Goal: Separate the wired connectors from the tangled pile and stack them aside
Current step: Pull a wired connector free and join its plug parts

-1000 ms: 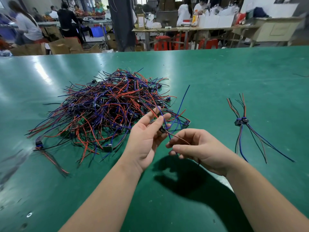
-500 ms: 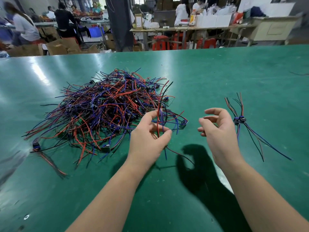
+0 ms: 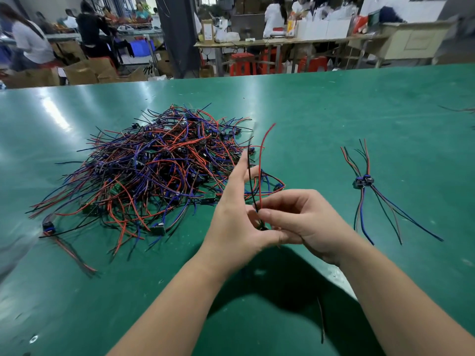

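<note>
Pinching the leads of a wired connector (image 3: 260,176), the right hand (image 3: 308,222) meets the left hand (image 3: 236,227), grip unclear; drawing slowly upward should clear the tangled pile (image 3: 154,170)

green table (image 3: 334,104), tangled wire pile (image 3: 154,170) left, connector bunch (image 3: 363,181) rt

Table (image 3: 334,111): tangled pile (image 3: 159,170) at 10 o'clock; set-aside connectors (image 3: 363,181) at pile's 3 o'clock, well apart; stray connector (image 3: 47,225) at pile's 8 o'clock.
</note>
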